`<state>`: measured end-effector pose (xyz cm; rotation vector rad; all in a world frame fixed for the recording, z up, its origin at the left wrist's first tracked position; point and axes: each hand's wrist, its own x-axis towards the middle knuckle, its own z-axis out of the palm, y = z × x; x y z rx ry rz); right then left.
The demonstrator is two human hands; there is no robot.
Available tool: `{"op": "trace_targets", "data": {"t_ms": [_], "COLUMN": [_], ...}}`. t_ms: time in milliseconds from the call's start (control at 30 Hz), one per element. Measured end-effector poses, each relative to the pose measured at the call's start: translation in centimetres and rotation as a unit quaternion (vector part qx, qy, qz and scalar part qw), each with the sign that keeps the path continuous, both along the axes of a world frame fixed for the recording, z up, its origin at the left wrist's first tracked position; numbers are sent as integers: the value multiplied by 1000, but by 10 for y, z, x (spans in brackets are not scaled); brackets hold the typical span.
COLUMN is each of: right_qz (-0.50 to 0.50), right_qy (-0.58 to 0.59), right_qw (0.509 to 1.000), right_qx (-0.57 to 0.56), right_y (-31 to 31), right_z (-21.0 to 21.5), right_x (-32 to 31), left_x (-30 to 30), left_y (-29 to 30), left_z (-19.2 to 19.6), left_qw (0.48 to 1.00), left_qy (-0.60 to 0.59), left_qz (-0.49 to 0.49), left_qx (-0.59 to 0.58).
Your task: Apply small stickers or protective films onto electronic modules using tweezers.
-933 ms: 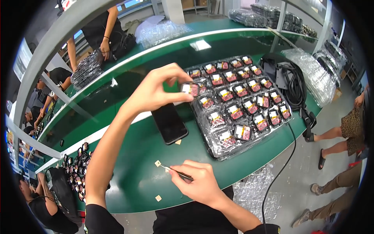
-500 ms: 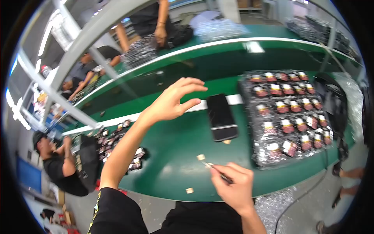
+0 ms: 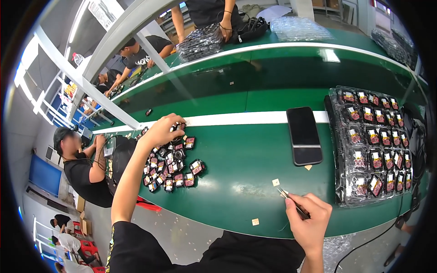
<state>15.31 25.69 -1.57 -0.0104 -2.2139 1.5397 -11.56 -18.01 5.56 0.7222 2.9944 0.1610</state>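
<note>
My left hand (image 3: 164,131) reaches into a pile of small black devices (image 3: 169,167) with pink-and-white labels, on the left of the green table. Its fingers and thumb are closed around one small black device (image 3: 180,126) at the pile's far edge, partly hidden by the hand. My right hand (image 3: 311,217) grips a pair of tweezers (image 3: 296,205) near the table's front edge, tips pointing up and left. Just beyond the tips lies a small cream square piece (image 3: 276,182), apart from them. Another cream square (image 3: 255,222) lies nearer me.
A dark phone (image 3: 304,136) lies right of centre, with a cream scrap (image 3: 308,167) by its lower end. Clear plastic trays (image 3: 339,145) filled with similar devices are stacked at the right. A grey frame post (image 3: 86,86) slants up at left. Co-workers sit left and across.
My left hand has moved left from over the table's middle to the pile and closed on a device. The right hand still holds the tweezers. The view has shifted left.
</note>
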Motion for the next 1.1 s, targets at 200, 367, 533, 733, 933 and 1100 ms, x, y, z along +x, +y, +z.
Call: {"op": "trace_targets", "data": {"t_ms": [200,367,533,733,933,1100], "right_qz": [-7,-31,-27,-17,4,27], "right_qy": [2,-1,-17,-18,1,-4], "right_qw": [1000,999,999,1000,999,999], "right_qx": [20,31,10,9,33,40], "right_y": [-2,1,-3,1,5,6], "right_z": [1,2,9,1,-2,-3], "right_x": [-2,-3,-6,-5,-5,-6], "left_x": [13,81,115,104,113,123], "left_y": [46,164,202,197,198,203], "left_z": [-4,-15,-41,-52,-53,-48], "left_qw": [991,942,916,918,911,907], "left_qy": [21,-28,-30,-41,-65,-119], "left_qz": [-72,-296,-353,-320,-325,-331], "left_qx": [110,157,190,230,245,233]}}
